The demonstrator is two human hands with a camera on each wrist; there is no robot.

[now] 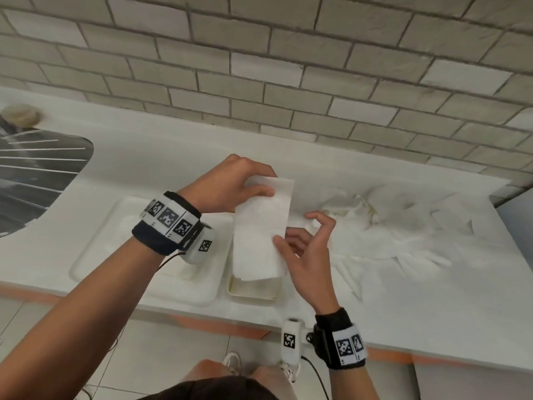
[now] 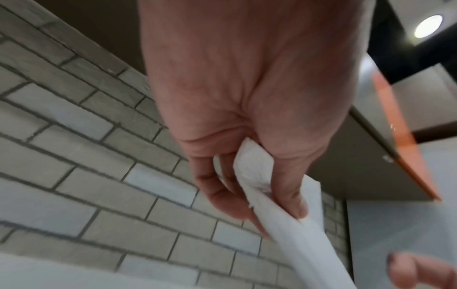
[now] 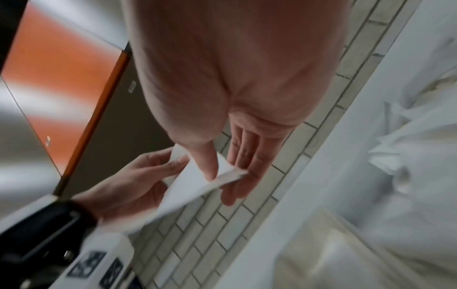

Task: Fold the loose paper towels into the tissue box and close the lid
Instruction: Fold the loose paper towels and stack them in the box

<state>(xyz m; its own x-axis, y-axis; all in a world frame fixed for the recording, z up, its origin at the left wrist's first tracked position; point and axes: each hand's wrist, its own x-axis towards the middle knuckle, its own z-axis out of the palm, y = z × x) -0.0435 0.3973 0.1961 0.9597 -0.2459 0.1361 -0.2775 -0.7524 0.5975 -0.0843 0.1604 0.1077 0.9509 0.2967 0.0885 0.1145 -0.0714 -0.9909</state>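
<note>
A folded white paper towel (image 1: 259, 226) hangs lengthwise above the open cream tissue box (image 1: 251, 295), and its lower end reaches into the box. My left hand (image 1: 268, 183) pinches the towel's far end between thumb and fingers; the left wrist view shows that hand (image 2: 269, 211) with the towel (image 2: 291, 244) running out of it. My right hand (image 1: 291, 232) holds the near right edge, thumb on top and fingers behind, as the right wrist view shows at the right hand (image 3: 222, 179) on the towel's corner (image 3: 193, 185). The box's white lid (image 1: 144, 269) lies open to the left.
A pile of loose crumpled paper towels (image 1: 389, 226) covers the white counter to the right of the box. A steel sink (image 1: 34, 174) is set into the counter at far left. A grey brick wall (image 1: 288, 82) rises behind. The counter's front edge (image 1: 202, 321) has an orange strip.
</note>
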